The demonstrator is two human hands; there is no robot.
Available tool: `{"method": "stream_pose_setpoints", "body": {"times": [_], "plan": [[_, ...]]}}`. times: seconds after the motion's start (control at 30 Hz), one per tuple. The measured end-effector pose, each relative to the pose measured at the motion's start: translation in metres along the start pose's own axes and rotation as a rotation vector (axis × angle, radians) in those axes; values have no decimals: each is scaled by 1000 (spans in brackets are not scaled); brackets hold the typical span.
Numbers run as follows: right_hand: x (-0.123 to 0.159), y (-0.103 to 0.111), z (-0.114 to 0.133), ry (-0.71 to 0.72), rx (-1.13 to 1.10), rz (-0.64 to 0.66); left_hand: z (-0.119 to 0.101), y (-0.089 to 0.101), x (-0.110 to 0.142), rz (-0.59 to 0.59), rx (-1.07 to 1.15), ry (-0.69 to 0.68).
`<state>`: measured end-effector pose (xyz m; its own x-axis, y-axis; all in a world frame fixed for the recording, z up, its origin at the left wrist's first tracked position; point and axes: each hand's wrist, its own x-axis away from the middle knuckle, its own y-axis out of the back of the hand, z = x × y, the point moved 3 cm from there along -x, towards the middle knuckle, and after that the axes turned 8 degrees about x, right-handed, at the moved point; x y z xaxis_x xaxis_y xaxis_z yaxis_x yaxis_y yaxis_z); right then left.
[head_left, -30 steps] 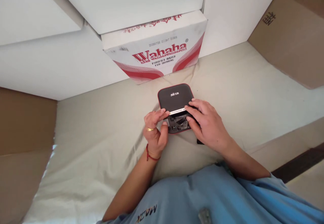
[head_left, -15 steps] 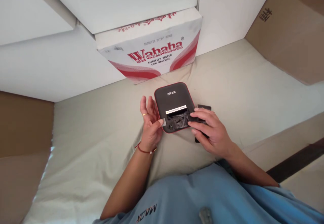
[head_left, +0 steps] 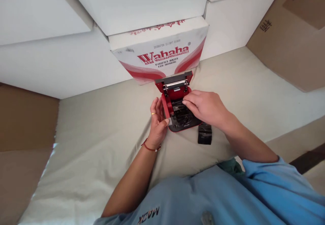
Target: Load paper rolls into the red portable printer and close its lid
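Observation:
A small black and red label printer (head_left: pixel 186 127) lies on the cloth with its lid (head_left: pixel 174 79) raised, showing a red interior. My left hand (head_left: pixel 157 125) holds the printer's left side, the thumb on a grey tab (head_left: pixel 170 121) at its front left corner and the fingers along the outer wall. Inside the compartment is dark, shiny plastic wrapping (head_left: pixel 183 116). My right hand (head_left: pixel 207 106) reaches over the right side, thumb and fingers pinched together at the compartment; what they pinch is hard to make out. A black wrapped block (head_left: pixel 204 134) rests just below this hand.
Behind the printer stands a white and red water carton (head_left: pixel 165 57), its lower edge close to the raised lid. White boxes (head_left: pixel 63 62) are stacked along the back. Brown cardboard boxes flank the cloth-covered surface (head_left: pixel 101 143) at left and at right (head_left: pixel 286 48).
The printer's lid has swung up from closed to upright. My right hand has moved from the front right edge up over the opened compartment, uncovering the black block. My left hand keeps its hold.

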<state>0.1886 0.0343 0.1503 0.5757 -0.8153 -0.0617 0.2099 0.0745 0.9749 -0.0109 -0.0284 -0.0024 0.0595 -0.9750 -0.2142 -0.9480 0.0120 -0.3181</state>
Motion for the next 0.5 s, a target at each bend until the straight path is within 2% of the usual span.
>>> {"method": "stream_pose_setpoints", "body": {"times": [0.07, 0.13, 0.27, 0.37, 0.43, 0.5], "plan": [[-22, -6, 9, -18, 179, 153, 2, 1, 0, -4, -8, -6], [-38, -13, 17, -15, 269, 239, 5, 2, -1, -5, -26, -14], [-55, -23, 26, -30, 302, 255, 9, 1, -2, -9, -23, -36], [-56, -24, 29, -27, 293, 285, 8, -1, -3, -9, 16, -48], [-49, -18, 29, -35, 294, 288, 6, -3, -3, -2, 35, -45], [-34, -5, 26, -35, 267, 238, 5, -4, -4, 3, 43, -47]]}}
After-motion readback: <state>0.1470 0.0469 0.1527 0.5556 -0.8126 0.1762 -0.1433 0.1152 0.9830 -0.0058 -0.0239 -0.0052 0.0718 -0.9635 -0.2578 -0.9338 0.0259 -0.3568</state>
